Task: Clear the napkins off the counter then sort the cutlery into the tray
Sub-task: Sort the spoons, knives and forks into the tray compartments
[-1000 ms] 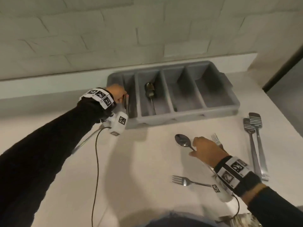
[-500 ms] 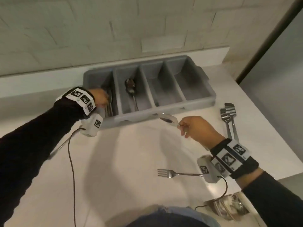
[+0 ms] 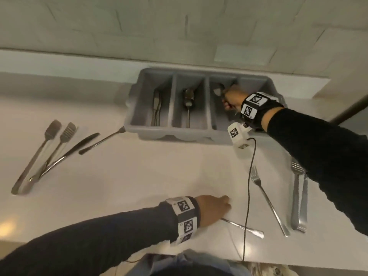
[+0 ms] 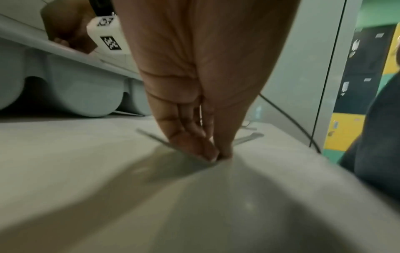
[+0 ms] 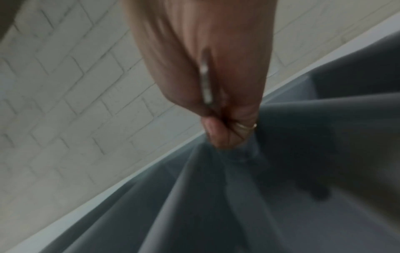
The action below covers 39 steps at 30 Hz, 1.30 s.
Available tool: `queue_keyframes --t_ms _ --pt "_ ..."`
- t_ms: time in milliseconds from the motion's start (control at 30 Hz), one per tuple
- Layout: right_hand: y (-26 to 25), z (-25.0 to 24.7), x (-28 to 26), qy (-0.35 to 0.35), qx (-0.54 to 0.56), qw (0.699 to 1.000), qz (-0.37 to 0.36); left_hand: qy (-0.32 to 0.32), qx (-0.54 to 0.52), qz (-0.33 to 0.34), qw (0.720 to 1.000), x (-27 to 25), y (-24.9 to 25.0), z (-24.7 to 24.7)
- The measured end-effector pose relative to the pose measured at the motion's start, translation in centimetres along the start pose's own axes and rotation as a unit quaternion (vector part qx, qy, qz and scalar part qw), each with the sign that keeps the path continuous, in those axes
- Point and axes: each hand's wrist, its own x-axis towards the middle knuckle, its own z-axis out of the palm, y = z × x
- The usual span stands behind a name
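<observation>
The grey cutlery tray stands against the wall, with knives in its first compartment and a spoon in the second. My right hand is inside the third compartment and grips a second spoon; in the right wrist view its handle runs through the curled fingers. My left hand is down near the counter's front edge. There it pinches a fork lying flat; the tines are hidden under the fingertips.
Two long slotted utensils and two knives lie on the counter left of the tray. A fork and more long cutlery lie on the right. A black cable hangs across the counter from my right wrist.
My right hand lifted the spoon off the counter and carried it into the tray's third compartment. My left hand left the first compartment and came down onto the fork at the front.
</observation>
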Motion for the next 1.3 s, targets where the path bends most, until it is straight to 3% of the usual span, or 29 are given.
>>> queue_keyframes --t_ms 100,233,367,500,600,700,767,833,933,1033,1200,1267,1300 --pt "-2.1 1.2 -0.8 0.013 -0.020 0.997 -0.075 -0.005 0.005 -0.034 0.999 -0.5 -1.2 0.7" --pt "-3.0 5.0 -1.9 -0.154 0.037 0.987 -0.021 -0.001 -0.039 -0.135 0.990 -3.7 -4.2 0.9" --pt "-2.4 7.8 -1.5 -0.171 -0.093 0.981 -0.027 -0.014 -0.046 -0.226 0.973 -7.0 -7.6 -0.4" --pt "-2.3 9.0 -1.4 -0.193 -0.174 0.965 -0.029 0.055 0.077 -0.181 0.979 -10.7 -10.7 -1.9" --pt "-3.0 7.2 -2.9 -0.163 -0.254 0.946 -0.121 0.134 -0.008 -0.207 0.969 -12.7 -12.0 -3.3" --pt "-2.2 2.8 -6.1 -0.086 -0.079 0.960 -0.256 0.295 -0.129 -0.182 0.929 -13.2 -11.6 -6.7" --pt "0.5 -0.5 -9.1 -0.034 0.057 0.957 -0.282 0.357 -0.283 -0.141 0.879 -12.6 -10.6 -10.1" --pt "4.6 -3.4 -12.4 0.007 0.064 0.966 -0.252 0.372 -0.397 -0.110 0.832 -10.5 -10.0 -13.5" --pt "11.9 -5.8 -16.3 0.021 -0.123 0.985 -0.120 0.367 -0.489 -0.064 0.789 -5.8 -9.2 -18.0" --pt "17.9 -5.5 -18.7 0.033 -0.290 0.956 0.017 0.345 -0.554 -0.060 0.756 -0.4 -9.7 -21.4" --pt "22.3 -3.0 -20.0 0.021 -0.358 0.932 0.044 0.291 -0.525 -0.171 0.782 6.9 -11.7 -23.7" --pt "22.9 -2.5 -20.1 0.036 -0.371 0.928 0.033 0.235 -0.442 -0.215 0.839 9.4 -13.4 -23.7" --pt "23.1 -2.4 -20.0 0.042 -0.374 0.926 0.031 0.194 -0.314 -0.235 0.899 10.2 -14.0 -23.7"
